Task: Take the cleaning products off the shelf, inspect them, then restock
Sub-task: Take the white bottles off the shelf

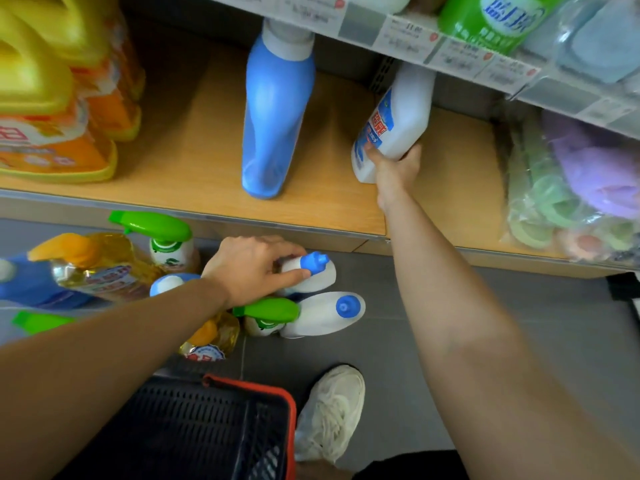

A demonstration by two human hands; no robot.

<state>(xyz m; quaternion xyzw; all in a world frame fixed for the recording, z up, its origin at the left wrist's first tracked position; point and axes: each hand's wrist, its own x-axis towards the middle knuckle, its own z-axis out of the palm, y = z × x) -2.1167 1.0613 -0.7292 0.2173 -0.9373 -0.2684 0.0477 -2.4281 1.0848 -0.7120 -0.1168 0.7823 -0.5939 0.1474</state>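
Black basket [207, 431] with red rim beside a white sneaker [332, 410] on grey floor tiles [381, 341]

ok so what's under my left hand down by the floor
The left hand grips a white blue-capped bottle by its neck. The hand hides part of its body, and the forearm covers part of another blue-and-white bottle.

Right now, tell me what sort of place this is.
Probably a shop's cleaning aisle: price tags line the upper shelf edge, a blue bottle stands on the wooden shelf, and a shopping basket sits on the floor.
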